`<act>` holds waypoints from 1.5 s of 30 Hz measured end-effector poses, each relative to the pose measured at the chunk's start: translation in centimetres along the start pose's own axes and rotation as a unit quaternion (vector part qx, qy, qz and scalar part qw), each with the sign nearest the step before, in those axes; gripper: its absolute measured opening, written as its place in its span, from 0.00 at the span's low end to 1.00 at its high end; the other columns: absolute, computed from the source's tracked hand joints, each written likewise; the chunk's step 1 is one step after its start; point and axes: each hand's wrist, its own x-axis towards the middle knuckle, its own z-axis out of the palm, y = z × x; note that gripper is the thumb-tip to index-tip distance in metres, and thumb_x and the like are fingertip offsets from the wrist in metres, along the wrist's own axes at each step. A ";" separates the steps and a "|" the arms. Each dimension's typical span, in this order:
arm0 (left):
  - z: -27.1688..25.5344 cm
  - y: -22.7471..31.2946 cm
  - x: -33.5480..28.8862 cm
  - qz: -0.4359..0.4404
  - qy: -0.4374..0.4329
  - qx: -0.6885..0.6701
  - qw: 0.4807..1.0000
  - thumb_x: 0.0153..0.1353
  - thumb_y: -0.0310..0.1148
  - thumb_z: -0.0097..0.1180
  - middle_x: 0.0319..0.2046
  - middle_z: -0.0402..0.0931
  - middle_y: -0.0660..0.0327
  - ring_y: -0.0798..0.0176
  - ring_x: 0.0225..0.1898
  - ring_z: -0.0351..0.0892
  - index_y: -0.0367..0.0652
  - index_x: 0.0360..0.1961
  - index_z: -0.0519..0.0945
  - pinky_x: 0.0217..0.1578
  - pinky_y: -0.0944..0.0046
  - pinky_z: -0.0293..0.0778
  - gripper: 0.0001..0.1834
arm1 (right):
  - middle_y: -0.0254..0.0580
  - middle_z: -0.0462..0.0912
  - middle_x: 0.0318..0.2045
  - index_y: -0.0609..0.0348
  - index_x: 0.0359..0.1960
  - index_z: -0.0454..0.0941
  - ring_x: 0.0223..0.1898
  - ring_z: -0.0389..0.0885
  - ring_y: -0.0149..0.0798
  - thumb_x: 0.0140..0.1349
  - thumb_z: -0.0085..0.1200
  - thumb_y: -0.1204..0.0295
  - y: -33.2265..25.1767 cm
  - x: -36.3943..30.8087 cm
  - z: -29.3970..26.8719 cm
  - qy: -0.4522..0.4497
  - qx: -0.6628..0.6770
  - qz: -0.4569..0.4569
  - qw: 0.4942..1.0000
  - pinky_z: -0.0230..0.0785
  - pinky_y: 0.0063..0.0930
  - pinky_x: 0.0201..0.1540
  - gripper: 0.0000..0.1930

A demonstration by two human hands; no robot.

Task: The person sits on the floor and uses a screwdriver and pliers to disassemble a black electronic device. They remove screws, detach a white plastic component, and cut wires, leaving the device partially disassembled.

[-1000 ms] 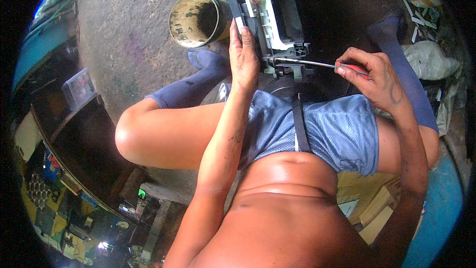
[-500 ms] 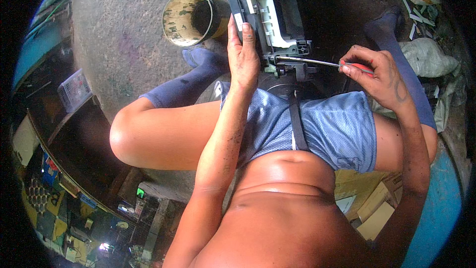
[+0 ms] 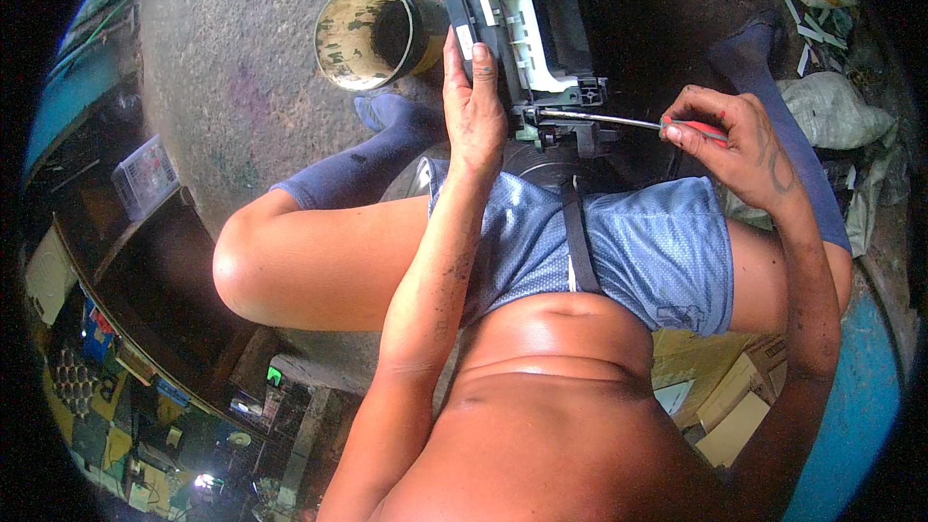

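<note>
Between my legs stands a long black and white plastic machine frame (image 3: 527, 34) with white brackets along it. My left hand (image 3: 475, 111) grips its left edge, thumb upward and fingers partly hidden behind it. In my right hand (image 3: 730, 140) is a screwdriver (image 3: 619, 120) with a red handle and a long metal shaft. The shaft points left, and its tip meets the small black parts at the near end of the frame. Whether the tip sits in a screw is too small to tell.
A stained bucket (image 3: 372, 34) rests on the rough floor (image 3: 242, 39) beyond my left foot. To the right lie a pale sack (image 3: 836, 114) and scraps. Cardboard (image 3: 735, 416) is behind me on the right. At the left stands a dark open box or shelf (image 3: 164, 271) near cluttered small parts.
</note>
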 end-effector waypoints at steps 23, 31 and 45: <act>0.0 -0.7 0.3 0.014 0.010 0.033 0.999 0.77 0.45 0.49 0.56 0.76 0.57 0.66 0.56 0.72 0.38 0.72 0.62 0.61 0.65 0.66 0.31 | 0.41 0.84 0.42 0.59 0.57 0.80 0.41 0.84 0.30 0.63 0.63 0.72 2.2 -1.4 2.8 0.210 0.228 -0.064 0.949 0.77 0.19 0.36 0.20; -1.0 -0.9 0.5 -0.003 0.020 0.042 0.999 0.77 0.46 0.49 0.57 0.76 0.57 0.65 0.57 0.72 0.38 0.72 0.62 0.61 0.65 0.65 0.31 | 0.42 0.81 0.39 0.60 0.59 0.65 0.34 0.80 0.27 0.70 0.57 0.66 1.9 -0.9 1.2 0.107 0.268 0.147 0.946 0.73 0.20 0.32 0.22; -1.2 0.0 0.3 -0.005 0.022 0.069 0.997 0.78 0.43 0.47 0.59 0.74 0.56 0.64 0.59 0.70 0.38 0.72 0.63 0.62 0.65 0.64 0.29 | 0.31 0.81 0.38 0.51 0.70 0.61 0.45 0.81 0.28 0.53 0.69 0.83 3.3 -1.0 5.3 0.187 0.293 -0.093 0.933 0.76 0.26 0.53 0.43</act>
